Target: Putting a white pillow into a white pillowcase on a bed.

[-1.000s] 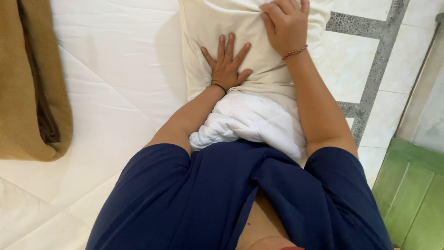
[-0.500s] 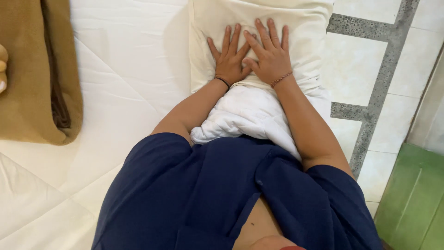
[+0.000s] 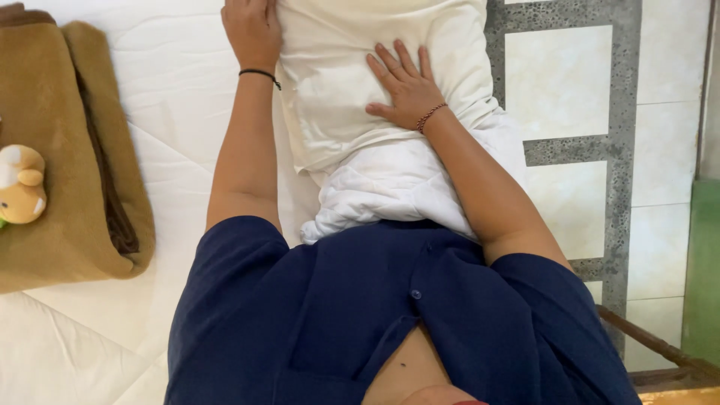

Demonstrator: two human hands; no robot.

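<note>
The bed, covered in a white quilted sheet, fills the left and middle of the view; a tiled floor with grey bands runs down the 3 o'clock side.

A folded tan blanket lies on the bed at 9 o'clock, well apart from the hands, as if set aside to leave the middle free. A small plush toy sits on its left edge.

The pillow, in a cream case, lies at 12 o'clock along the bed's right edge. Its near end sticks out of the case as bunched white stuffing that reaches the person's dark blue shirt, so the body seems to brace that end while the arms work on the case.

The left hand is at 11 o'clock on the pillow's left edge; its fingers are cut off by the frame, so I cannot tell whether it grips or only presses. The right hand lies flat with fingers spread on the case just right of centre, grasping nothing, apparently pinning the cloth.
</note>
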